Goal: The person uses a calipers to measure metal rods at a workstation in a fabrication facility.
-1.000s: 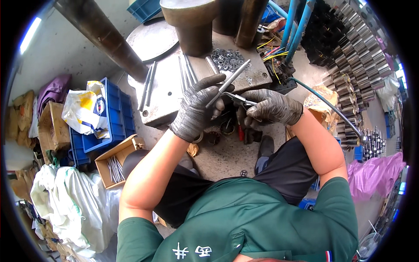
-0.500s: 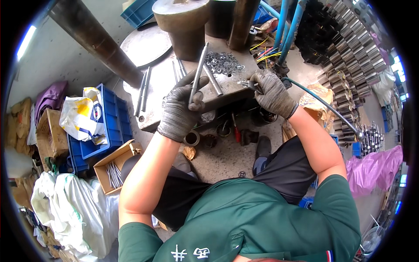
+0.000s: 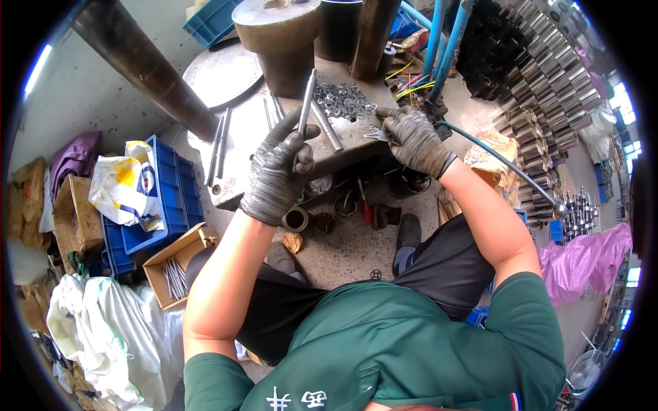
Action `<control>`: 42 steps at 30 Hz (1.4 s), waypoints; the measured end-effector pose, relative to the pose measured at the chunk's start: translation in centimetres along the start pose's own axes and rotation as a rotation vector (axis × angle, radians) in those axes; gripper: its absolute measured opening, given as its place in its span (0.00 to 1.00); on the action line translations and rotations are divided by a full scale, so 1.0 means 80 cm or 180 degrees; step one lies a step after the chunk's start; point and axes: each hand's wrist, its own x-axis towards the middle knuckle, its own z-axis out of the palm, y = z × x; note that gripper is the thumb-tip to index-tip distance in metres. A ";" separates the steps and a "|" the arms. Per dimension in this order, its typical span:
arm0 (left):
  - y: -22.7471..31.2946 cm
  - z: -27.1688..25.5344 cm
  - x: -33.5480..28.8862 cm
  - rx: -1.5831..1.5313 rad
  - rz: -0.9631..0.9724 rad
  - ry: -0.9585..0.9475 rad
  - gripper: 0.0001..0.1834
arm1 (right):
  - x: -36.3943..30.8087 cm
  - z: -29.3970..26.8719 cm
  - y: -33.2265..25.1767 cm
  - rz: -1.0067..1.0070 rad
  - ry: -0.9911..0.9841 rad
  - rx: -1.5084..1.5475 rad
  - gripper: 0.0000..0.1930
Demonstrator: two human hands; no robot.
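My left hand (image 3: 275, 171), in a grey work glove, is closed around a slim metal rod (image 3: 308, 99) that stands nearly upright out of the fingers. My right hand (image 3: 417, 142), also gloved, grips what looks like small metal pliers (image 3: 378, 136), their tips pointing left; most of the tool is hidden in the palm. Between and beyond the hands, a pile of small metal retaining clips (image 3: 336, 99) lies on the metal bench (image 3: 240, 151). Another rod (image 3: 327, 128) lies at the bench's near edge, right of the held one.
More rods (image 3: 218, 147) lie on the bench's left. A thick flanged metal column (image 3: 277, 41) stands behind. Blue pipes (image 3: 444, 51) and a hose (image 3: 504, 159) are on the right. Left are blue crates (image 3: 181, 192) and a cardboard box (image 3: 179, 267) of rods. A red-handled tool (image 3: 366, 211) stands below.
The right hand with the pliers has shifted slightly left and up, toward the clip pile. The left hand has moved a little left with the rod, still held up.
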 end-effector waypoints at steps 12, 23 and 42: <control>0.002 0.011 -0.008 0.0146 -0.0198 -0.0013 0.32 | -0.018 0.006 0.003 -0.0090 0.0373 -0.0092 0.10; -0.033 0.032 -0.009 0.1313 -0.0511 0.0149 0.13 | -0.013 -0.025 -0.086 0.1443 0.0829 0.3961 0.08; -0.023 0.028 -0.001 0.1382 -0.0612 0.0272 0.08 | 0.010 -0.059 -0.108 0.2885 -0.0575 0.6962 0.20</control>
